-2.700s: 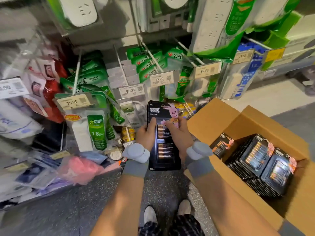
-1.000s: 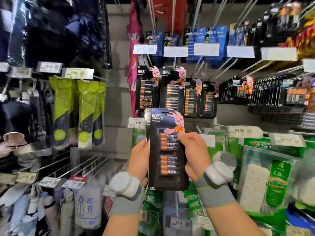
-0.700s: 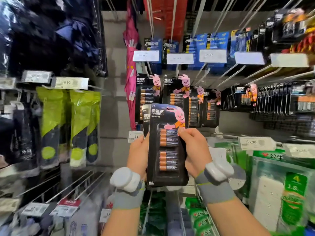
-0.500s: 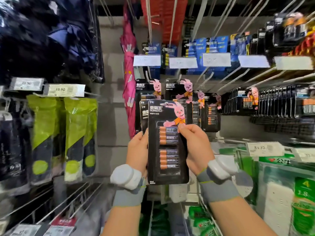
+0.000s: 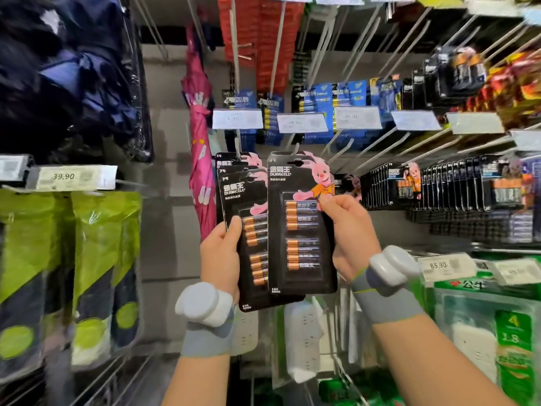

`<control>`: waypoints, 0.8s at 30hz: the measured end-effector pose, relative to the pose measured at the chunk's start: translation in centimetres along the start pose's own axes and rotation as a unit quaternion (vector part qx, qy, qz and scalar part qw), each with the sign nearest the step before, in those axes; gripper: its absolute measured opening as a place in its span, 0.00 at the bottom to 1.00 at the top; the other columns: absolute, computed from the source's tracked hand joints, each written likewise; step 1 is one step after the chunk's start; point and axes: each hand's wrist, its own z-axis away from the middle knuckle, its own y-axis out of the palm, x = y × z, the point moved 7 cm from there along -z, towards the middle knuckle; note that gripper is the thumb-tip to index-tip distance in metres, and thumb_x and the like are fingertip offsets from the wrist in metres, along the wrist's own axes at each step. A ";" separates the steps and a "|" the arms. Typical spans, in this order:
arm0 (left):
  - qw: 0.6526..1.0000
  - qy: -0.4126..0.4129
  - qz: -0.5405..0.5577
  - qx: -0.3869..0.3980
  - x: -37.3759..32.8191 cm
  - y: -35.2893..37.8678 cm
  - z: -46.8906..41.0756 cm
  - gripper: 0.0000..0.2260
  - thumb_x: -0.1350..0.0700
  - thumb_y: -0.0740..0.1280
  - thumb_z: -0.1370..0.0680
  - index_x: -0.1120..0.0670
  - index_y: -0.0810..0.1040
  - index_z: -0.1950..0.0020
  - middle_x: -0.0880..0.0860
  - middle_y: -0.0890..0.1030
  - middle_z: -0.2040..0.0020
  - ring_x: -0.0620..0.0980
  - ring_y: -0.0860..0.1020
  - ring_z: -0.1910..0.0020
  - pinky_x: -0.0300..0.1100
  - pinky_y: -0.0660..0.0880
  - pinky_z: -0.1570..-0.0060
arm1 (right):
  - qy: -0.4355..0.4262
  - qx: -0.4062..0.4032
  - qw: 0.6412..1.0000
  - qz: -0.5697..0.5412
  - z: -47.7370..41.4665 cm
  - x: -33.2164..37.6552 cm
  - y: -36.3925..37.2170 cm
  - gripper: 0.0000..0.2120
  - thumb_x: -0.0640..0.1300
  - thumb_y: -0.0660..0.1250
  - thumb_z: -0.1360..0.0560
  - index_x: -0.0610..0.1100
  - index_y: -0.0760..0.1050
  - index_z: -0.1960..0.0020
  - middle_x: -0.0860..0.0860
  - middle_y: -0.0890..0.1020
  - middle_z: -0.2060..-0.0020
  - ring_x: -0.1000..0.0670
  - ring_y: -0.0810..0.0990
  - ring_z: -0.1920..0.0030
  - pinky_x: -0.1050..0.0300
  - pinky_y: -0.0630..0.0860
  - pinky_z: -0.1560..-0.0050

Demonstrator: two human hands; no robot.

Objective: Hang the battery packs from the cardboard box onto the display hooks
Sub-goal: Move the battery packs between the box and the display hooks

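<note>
Shelving [image 5: 164, 112] behind, right hand [image 5: 348, 230] separated front pack [image 5: 301, 230].

Right hand [image 5: 348, 227] pinches the front battery pack [image 5: 301, 230] at its right edge, thumb on the printed face. Left hand [image 5: 221, 253] grips the rear battery packs [image 5: 246, 200] by their left edge, thumb across the cells. Above the fingertips: price tags [image 5: 301, 123] and blue packs [image 5: 348, 95]. Right of the right fingers: hung black packs [image 5: 439, 186].
</note>
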 end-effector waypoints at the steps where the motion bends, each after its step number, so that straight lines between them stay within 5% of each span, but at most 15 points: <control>1: 1.000 0.002 0.000 -0.005 -0.2 -0.2 -0.2 0.11 0.52 0.64 0.20 0.57 0.81 0.55 0.58 0.85 0.56 0.59 0.83 0.55 0.62 0.77 0.45 | -0.006 -0.003 1.000 0.004 -0.5 0.3 -0.1 0.10 0.41 0.65 0.22 0.43 0.70 0.61 0.40 0.76 0.58 0.44 0.76 0.58 0.46 0.75 0.54; 9: 1.000 0.015 -0.004 -0.019 -1.3 0.1 -1.3 0.11 0.52 0.64 0.19 0.57 0.79 0.55 0.57 0.84 0.57 0.57 0.82 0.57 0.61 0.78 0.46 | -0.006 0.008 0.999 0.032 -3.7 1.1 0.5 0.11 0.42 0.65 0.22 0.43 0.70 0.62 0.40 0.78 0.56 0.43 0.78 0.55 0.37 0.77 0.47; 24: 0.997 0.030 -0.019 -0.063 -1.3 -2.4 -1.5 0.12 0.50 0.64 0.20 0.54 0.80 0.59 0.55 0.84 0.60 0.58 0.83 0.57 0.63 0.76 0.45 | -0.047 -0.021 0.996 0.069 -7.2 0.9 0.5 0.13 0.43 0.66 0.23 0.44 0.68 0.64 0.40 0.75 0.58 0.44 0.75 0.57 0.36 0.76 0.46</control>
